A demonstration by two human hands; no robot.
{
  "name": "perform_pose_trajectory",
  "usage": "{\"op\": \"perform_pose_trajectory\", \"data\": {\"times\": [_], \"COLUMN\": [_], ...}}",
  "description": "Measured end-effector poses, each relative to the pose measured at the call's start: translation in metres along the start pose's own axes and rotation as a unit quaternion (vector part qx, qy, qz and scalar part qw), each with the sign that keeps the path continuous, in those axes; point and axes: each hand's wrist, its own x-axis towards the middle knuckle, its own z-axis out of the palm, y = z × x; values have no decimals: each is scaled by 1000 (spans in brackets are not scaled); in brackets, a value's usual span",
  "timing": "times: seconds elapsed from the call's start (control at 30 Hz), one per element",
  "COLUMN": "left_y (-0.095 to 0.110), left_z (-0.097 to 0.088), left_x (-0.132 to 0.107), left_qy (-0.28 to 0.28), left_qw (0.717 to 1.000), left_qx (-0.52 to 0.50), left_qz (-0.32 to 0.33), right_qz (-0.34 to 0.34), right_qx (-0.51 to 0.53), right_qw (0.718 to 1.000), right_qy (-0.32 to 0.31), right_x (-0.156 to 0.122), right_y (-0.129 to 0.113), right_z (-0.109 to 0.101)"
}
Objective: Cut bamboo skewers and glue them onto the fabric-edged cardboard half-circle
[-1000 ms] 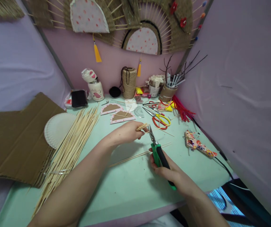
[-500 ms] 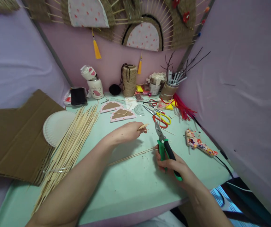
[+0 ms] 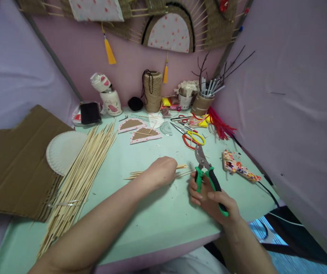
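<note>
My left hand (image 3: 161,172) rests low on the mint-green table (image 3: 152,220), fingers closed over a few thin bamboo sticks (image 3: 137,174) that poke out on both sides of it. My right hand (image 3: 209,198) grips green-and-black handled cutting pliers (image 3: 204,167), jaws pointing away from me, just right of the stick ends. The pliers' jaws look closed and hold nothing.
A large bundle of bamboo skewers (image 3: 80,179) lies at the left beside a paper plate (image 3: 62,151) and cardboard (image 3: 15,163). Scissors (image 3: 190,135), a patterned glue gun (image 3: 239,167), a twine spool (image 3: 152,91) and jars stand at the back.
My left hand has dropped from mid-air to the table with the sticks. My right hand with the pliers has shifted to the right and nearer to me.
</note>
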Motion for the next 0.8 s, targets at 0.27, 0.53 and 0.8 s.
{"op": "perform_pose_trajectory", "data": {"times": [0.27, 0.53, 0.8], "left_y": [3, -18, -48], "left_z": [4, -6, -34], "left_x": [3, 3, 1], "left_qy": [-8, 47, 171], "left_qw": [999, 998, 963], "left_qx": [34, -28, -207], "left_qz": [-11, -8, -22], "right_qz": [4, 5, 3], "right_qx": [9, 5, -130], "right_qw": [1000, 1000, 992], "right_qy": [-13, -22, -4], "right_x": [0, 2, -5], "right_y": [1, 1, -3], "right_z": [-1, -1, 12]}}
